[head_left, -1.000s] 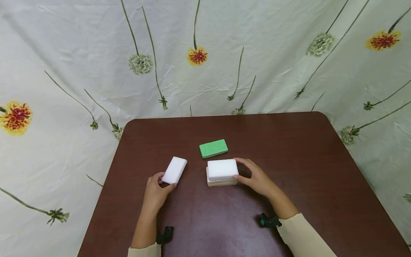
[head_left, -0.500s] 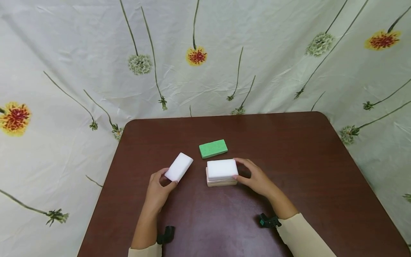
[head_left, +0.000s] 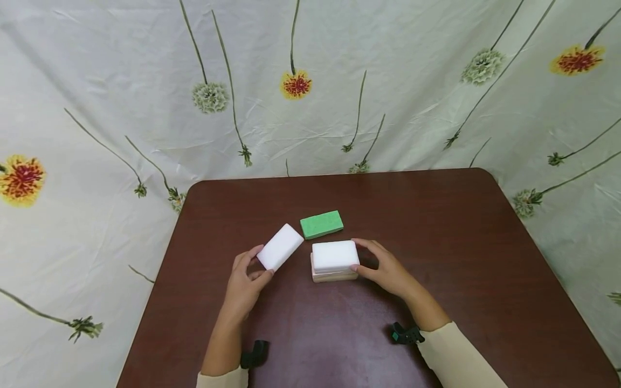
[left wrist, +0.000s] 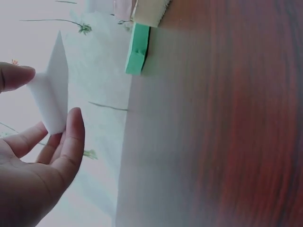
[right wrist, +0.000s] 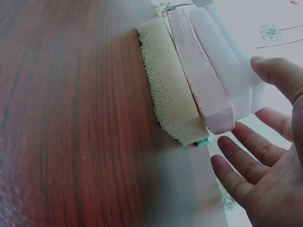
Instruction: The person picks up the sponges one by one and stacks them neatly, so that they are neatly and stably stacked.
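My left hand (head_left: 243,284) pinches one end of a white sponge block (head_left: 280,247) between thumb and fingers. In the left wrist view the block is tilted and held well above the table. Right of it stands a stack topped by a white sponge (head_left: 335,255). The right wrist view shows its layers: a porous beige sponge (right wrist: 165,80) at the bottom, a pink block (right wrist: 201,71) over it, and white sponge (right wrist: 222,64) above. My right hand (head_left: 388,270) grips the top white sponge's right end with thumb and index finger, the other fingers spread beside the stack.
A green sponge (head_left: 322,224) lies on the brown table (head_left: 427,215) just behind the stack. Behind the table's far edge hangs a pale flowered cloth (head_left: 252,64). Dark bands (head_left: 406,333) with small devices sit on both wrists.
My left hand has carried its white sponge rightward and away from me, turning it clockwise, closer to the stack and the green sponge. The right hand and stack stay in place.
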Motion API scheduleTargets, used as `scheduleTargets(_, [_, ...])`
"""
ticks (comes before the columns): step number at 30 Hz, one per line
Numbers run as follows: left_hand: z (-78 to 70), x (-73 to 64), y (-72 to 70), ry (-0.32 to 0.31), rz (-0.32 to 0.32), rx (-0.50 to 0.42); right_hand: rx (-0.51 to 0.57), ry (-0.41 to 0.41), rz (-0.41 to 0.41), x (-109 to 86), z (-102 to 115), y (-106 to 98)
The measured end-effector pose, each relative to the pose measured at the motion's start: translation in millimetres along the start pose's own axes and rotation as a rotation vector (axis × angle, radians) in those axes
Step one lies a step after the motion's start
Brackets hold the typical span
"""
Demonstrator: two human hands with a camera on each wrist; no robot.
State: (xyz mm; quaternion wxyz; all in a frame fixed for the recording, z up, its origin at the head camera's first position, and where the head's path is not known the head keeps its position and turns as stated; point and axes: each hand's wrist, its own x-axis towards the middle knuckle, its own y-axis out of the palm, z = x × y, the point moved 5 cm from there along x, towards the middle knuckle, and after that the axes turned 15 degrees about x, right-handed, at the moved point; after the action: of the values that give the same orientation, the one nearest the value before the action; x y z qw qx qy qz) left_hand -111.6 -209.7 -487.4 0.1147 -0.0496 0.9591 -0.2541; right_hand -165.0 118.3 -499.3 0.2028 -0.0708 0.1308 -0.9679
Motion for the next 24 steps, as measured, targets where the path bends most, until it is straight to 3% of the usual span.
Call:
scheduleTargets(13, [-15.7, 0.4, 14.3, 0.099, 0.055, -0.04, 0.022, -0.009, 0.007, 0.2, 0.2, 1.2])
scheduleTargets(24, [-27.1, 3.0, 27.2, 0.175, 0.041, -0.045, 0.009, -0.012, 0.003, 0.4, -1.3, 0.8])
